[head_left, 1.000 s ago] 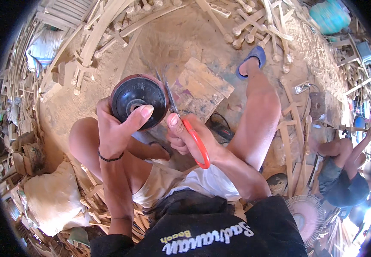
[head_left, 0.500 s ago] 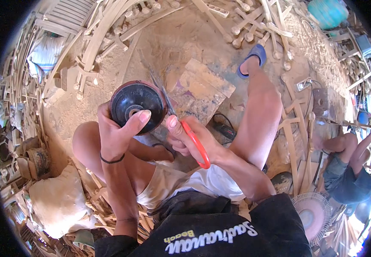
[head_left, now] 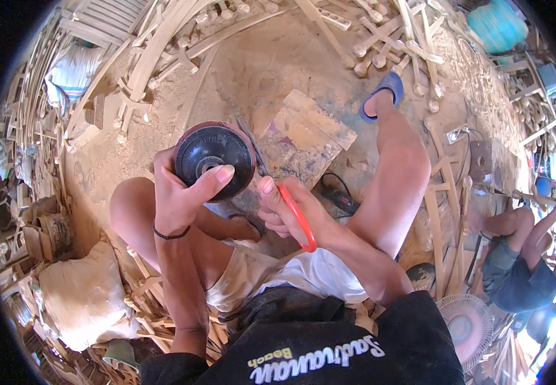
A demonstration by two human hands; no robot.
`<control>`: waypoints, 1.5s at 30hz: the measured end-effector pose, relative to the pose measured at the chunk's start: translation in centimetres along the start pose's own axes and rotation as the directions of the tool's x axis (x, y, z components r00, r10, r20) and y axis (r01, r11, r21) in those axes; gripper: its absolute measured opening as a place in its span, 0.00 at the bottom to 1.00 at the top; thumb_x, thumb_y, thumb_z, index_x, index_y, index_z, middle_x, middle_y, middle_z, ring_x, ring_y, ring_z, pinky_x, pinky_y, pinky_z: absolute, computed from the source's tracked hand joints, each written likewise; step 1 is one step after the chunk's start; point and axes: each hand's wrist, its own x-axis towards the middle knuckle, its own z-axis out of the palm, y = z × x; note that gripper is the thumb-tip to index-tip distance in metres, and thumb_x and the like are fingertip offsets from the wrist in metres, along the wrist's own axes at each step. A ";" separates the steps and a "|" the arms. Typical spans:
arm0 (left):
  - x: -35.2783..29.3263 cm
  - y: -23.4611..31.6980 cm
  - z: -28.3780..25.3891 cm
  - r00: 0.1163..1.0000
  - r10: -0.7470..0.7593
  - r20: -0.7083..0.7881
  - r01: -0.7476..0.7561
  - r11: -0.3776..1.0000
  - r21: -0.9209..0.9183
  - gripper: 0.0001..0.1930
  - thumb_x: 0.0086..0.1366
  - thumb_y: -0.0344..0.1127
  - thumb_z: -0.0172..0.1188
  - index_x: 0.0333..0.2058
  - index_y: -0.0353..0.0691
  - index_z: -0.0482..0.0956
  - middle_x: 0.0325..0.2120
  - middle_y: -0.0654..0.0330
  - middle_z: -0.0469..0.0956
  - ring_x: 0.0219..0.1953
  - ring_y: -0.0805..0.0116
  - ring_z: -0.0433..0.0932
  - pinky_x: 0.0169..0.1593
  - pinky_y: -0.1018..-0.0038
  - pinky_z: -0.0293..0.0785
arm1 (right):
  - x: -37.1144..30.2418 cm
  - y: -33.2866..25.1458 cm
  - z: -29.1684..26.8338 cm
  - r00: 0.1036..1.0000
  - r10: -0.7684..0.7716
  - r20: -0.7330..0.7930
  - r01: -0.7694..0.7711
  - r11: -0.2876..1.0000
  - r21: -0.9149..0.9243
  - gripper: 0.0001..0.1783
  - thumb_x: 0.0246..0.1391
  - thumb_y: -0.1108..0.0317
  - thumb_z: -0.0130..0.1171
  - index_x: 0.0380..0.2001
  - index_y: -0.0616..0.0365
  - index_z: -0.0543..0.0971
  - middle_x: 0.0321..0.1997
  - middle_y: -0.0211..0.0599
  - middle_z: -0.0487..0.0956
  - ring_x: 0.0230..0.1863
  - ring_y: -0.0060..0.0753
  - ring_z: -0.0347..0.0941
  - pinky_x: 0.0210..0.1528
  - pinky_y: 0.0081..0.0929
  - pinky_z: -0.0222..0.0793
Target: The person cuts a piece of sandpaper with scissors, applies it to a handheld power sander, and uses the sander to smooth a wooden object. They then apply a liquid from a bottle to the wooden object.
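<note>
My left hand [head_left: 183, 197] grips a black round backing pad [head_left: 230, 149], its thumb pressed near the central hub and its fingers hidden underneath. Around the pad's edge shows a thin reddish-brown rim, which looks like a sanding disc. In my right hand [head_left: 313, 215] is a pair of scissors [head_left: 301, 221] with a red-orange handle. The dark blades lie along the right side of the pad, touching or very close to its rim. How far apart the blades stand, I cannot tell.
A dusty board [head_left: 313, 125] lies on the floor ahead, with a dark corded power tool [head_left: 339, 199] beside it. Wooden parts are piled all around. A pale sack [head_left: 82, 295] sits at left, a fan [head_left: 464, 327] at lower right. Another person [head_left: 522, 269] sits at right.
Pad and hands have shifted slightly right in the picture, along with the surroundings. Less of the scissor blades sticks out past the rim. A small brown scrap now shows right of the board.
</note>
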 end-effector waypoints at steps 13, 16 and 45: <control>-0.5 0.2 0.4 0.999 0.032 0.003 -0.031 0.990 -0.137 0.17 0.55 0.29 0.74 0.43 0.29 0.84 0.35 0.60 0.86 0.35 0.75 0.83 0.44 0.76 0.80 | 0.4 0.3 0.2 0.962 -0.272 0.015 0.263 0.914 -0.309 0.45 0.67 0.24 0.30 0.24 0.60 0.67 0.21 0.22 0.62 0.26 0.23 0.59 0.26 0.32 0.56; -0.6 0.0 0.6 1.000 0.022 -0.003 -0.022 0.992 -0.126 0.17 0.55 0.29 0.74 0.42 0.29 0.84 0.34 0.60 0.86 0.35 0.75 0.83 0.44 0.76 0.80 | 0.3 0.4 0.0 0.992 -0.118 0.039 0.123 0.980 -0.157 0.40 0.61 0.19 0.37 0.29 0.50 0.65 0.27 0.19 0.58 0.28 0.19 0.52 0.31 0.22 0.54; -0.6 -0.1 -0.5 1.000 -0.008 0.011 0.009 0.994 -0.113 0.19 0.54 0.32 0.75 0.43 0.29 0.84 0.34 0.61 0.86 0.35 0.76 0.83 0.45 0.76 0.79 | 0.4 0.1 -0.5 0.966 -0.246 0.075 0.257 0.903 -0.344 0.44 0.69 0.27 0.34 0.25 0.64 0.67 0.22 0.23 0.61 0.29 0.23 0.58 0.27 0.34 0.57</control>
